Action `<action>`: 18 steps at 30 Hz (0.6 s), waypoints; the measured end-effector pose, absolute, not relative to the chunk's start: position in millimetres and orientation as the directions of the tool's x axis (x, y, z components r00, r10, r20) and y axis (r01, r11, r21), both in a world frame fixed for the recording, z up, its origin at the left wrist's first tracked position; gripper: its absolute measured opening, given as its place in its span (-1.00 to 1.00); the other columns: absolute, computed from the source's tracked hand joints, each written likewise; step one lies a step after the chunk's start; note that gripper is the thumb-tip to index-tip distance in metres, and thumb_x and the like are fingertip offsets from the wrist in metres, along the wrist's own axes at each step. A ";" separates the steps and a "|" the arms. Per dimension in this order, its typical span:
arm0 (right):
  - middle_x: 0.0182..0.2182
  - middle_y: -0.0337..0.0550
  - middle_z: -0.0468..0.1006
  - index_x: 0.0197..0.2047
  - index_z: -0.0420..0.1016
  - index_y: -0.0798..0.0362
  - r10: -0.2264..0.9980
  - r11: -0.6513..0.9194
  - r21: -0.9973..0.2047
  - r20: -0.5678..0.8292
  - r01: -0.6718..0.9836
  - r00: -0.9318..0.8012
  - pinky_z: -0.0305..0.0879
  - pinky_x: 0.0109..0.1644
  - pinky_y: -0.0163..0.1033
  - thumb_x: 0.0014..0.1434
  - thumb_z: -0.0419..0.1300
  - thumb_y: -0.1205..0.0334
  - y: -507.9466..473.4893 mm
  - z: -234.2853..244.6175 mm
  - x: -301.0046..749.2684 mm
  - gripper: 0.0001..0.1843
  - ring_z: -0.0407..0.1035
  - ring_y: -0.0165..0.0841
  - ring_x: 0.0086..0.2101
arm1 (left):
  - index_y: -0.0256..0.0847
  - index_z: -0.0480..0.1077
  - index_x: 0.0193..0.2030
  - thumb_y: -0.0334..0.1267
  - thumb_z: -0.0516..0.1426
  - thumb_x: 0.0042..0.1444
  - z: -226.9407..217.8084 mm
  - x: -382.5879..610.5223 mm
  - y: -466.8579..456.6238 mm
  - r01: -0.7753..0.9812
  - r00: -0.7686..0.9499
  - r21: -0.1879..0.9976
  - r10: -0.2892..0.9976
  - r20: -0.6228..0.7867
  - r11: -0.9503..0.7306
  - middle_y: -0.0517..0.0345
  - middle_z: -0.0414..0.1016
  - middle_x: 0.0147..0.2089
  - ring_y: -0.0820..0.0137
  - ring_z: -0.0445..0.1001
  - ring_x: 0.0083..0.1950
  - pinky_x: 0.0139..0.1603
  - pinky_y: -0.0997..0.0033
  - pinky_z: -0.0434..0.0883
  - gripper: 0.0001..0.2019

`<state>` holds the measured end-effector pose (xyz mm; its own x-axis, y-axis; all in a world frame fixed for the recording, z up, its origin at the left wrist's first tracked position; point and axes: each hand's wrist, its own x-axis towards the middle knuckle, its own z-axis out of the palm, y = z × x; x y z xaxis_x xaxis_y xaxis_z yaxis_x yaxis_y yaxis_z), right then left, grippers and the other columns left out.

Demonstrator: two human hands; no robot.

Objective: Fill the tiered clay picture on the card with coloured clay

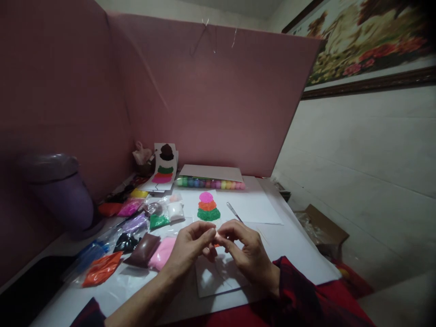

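Note:
My left hand and my right hand meet above the table, with thumbs and forefingers pinched together. What lies between the fingertips is too small and covered to make out. A speck of orange shows just beneath them; I cannot tell whether it is held. Below the hands lies a white card. Beyond them is a sheet with a pink clay patch, an orange one and a green one stacked in a column. A slim metal tool rests to its right.
Bags of clay lie at left: orange, brown, light pink, green and white. A purple bin stands far left. Behind are a decorated sheet and a colourful row of clay pots. A cardboard box sits right.

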<state>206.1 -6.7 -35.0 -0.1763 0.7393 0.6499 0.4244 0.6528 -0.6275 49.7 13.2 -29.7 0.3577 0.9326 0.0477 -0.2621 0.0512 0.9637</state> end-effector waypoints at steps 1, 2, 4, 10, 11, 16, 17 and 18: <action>-0.45 -0.17 0.43 -0.34 0.42 0.07 0.735 0.658 -0.623 0.654 0.424 -0.180 0.32 -0.36 -0.27 0.17 0.12 0.34 -6.6 -34.8 206.1 -0.92 0.34 -0.37 -0.43 | -0.34 0.44 -0.33 -0.13 0.26 -0.06 -29.5 49.7 13.1 -0.246 0.357 0.968 0.933 0.042 0.051 0.16 0.44 -0.57 0.46 0.38 -0.59 -0.55 0.46 0.35 -0.72; -0.45 -0.17 0.43 -0.34 0.42 0.07 0.733 0.659 -0.620 0.655 0.425 -0.183 0.32 -0.36 -0.27 0.17 0.12 0.34 -6.6 -34.7 206.0 -0.93 0.34 -0.37 -0.43 | -0.35 0.44 -0.37 -0.13 0.26 -0.06 -29.5 49.6 13.1 -0.231 0.361 0.972 0.932 0.041 0.047 0.15 0.44 -0.58 0.46 0.37 -0.60 -0.55 0.46 0.35 -0.72; -0.45 -0.17 0.44 -0.33 0.42 0.07 0.738 0.654 -0.620 0.648 0.433 -0.188 0.31 -0.37 -0.27 0.17 0.12 0.35 -6.7 -34.3 206.1 -0.93 0.33 -0.37 -0.43 | -0.35 0.44 -0.39 -0.14 0.27 -0.07 -30.0 49.2 13.6 -0.229 0.367 0.973 0.929 0.053 0.035 0.14 0.44 -0.59 0.47 0.37 -0.60 -0.53 0.47 0.36 -0.74; -0.47 -0.18 0.43 -0.34 0.42 0.09 0.743 0.653 -0.626 0.639 0.428 -0.199 0.30 -0.37 -0.27 0.16 0.13 0.37 -8.8 -34.3 206.0 -0.94 0.32 -0.38 -0.45 | -0.35 0.43 -0.39 -0.14 0.28 -0.09 -33.9 49.1 16.5 -0.251 0.404 0.965 0.914 0.039 0.070 0.13 0.45 -0.56 0.44 0.38 -0.60 -0.56 0.43 0.37 -0.72; -0.48 -0.18 0.42 -0.35 0.41 0.09 0.749 0.646 -0.633 0.633 0.427 -0.196 0.29 -0.38 -0.27 0.16 0.14 0.36 -9.2 -34.4 205.7 -0.94 0.31 -0.39 -0.46 | -0.35 0.42 -0.40 -0.16 0.29 -0.11 -34.2 49.3 16.9 -0.256 0.399 0.964 0.916 0.044 0.065 0.14 0.44 -0.58 0.45 0.38 -0.60 -0.57 0.44 0.36 -0.73; -0.51 -0.22 0.39 -0.38 0.39 0.10 0.766 0.618 -0.659 0.627 0.429 -0.140 0.27 -0.40 -0.28 0.15 0.16 0.33 -9.1 -34.6 205.3 -0.93 0.28 -0.41 -0.50 | -0.31 0.42 -0.40 -0.24 0.31 -0.14 -34.6 48.5 19.7 -0.314 0.291 0.948 0.955 0.055 0.041 0.22 0.41 -0.63 0.51 0.33 -0.62 -0.57 0.50 0.33 -0.78; -0.51 -0.22 0.38 -0.38 0.39 0.10 0.768 0.612 -0.661 0.628 0.434 -0.126 0.27 -0.40 -0.28 0.15 0.16 0.32 -8.3 -34.8 205.7 -0.93 0.28 -0.41 -0.50 | -0.31 0.42 -0.39 -0.24 0.31 -0.14 -34.4 47.6 20.3 -0.326 0.270 0.944 0.961 0.053 0.040 0.22 0.42 -0.63 0.50 0.34 -0.62 -0.55 0.49 0.35 -0.78; -0.51 -0.22 0.39 -0.39 0.39 0.09 0.769 0.606 -0.663 0.630 0.439 -0.112 0.27 -0.40 -0.28 0.15 0.16 0.31 -7.3 -35.1 206.2 -0.92 0.28 -0.41 -0.50 | -0.31 0.43 -0.38 -0.25 0.31 -0.13 -34.1 46.6 21.0 -0.334 0.254 0.942 0.966 0.049 0.040 0.21 0.44 -0.62 0.50 0.36 -0.60 -0.53 0.48 0.36 -0.79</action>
